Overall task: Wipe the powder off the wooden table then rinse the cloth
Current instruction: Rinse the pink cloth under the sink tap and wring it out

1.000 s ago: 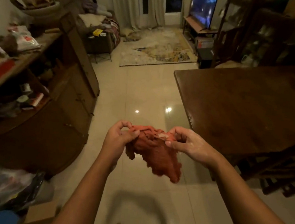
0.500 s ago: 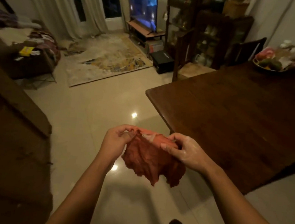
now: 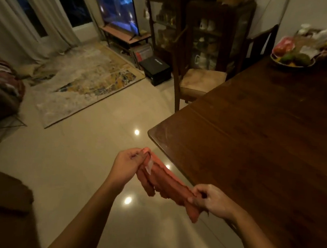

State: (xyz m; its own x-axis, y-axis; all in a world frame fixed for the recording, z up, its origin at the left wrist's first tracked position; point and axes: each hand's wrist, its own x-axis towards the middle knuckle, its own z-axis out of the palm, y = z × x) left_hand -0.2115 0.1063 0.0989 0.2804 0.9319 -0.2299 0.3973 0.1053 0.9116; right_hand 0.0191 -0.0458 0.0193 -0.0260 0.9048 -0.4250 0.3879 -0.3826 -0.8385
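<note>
A cloth (image 3: pixel 165 183) is held stretched between 2 hands above the tiled floor (image 3: pixel 88 157), just off the near corner of the wooden counter (image 3: pixel 256 141). The left hand (image 3: pixel 127 164) pinches its upper end and the right hand (image 3: pixel 211 201) grips the lower. A bowl (image 3: pixel 292 61) of fruit sits at the counter's far end.

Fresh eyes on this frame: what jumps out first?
The orange cloth stands out first, pulled taut between the left hand and right hand at low centre. The dark wooden table fills the right side, with a fruit bowl at its far end. A lit TV glows at the top.
</note>
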